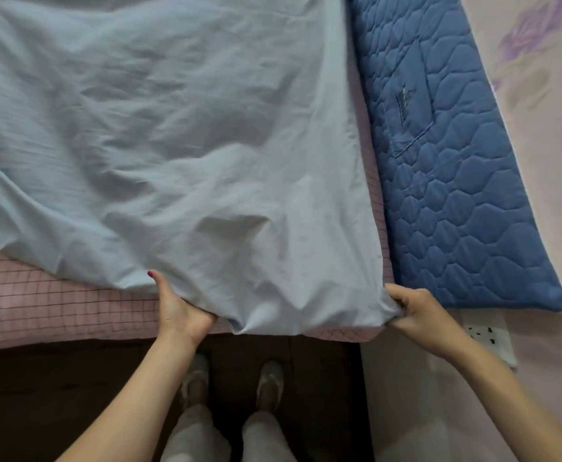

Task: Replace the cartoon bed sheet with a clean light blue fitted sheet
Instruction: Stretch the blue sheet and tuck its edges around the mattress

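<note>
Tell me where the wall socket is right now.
In the head view, the wall socket sits low on the right, on the pink wall just below the blue quilted pad's bottom corner and right beside the right hand.

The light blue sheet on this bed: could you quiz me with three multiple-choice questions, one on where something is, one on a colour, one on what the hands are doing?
1. Where does the quilted blue pad lie?
A. between bed and wall
B. on the floor
C. under the sheet

2. What colour is the checked cover showing beneath the light blue sheet?
A. green
B. pink
C. white

3. What do the hands do?
A. hang idle
B. both grip the sheet's edge
C. only one holds it

Answers:
1 A, it runs along the patterned wall.
2 B, a pink grid shows at the bed's near edge.
3 B, left hand and right hand each clutch bunched fabric.
</note>
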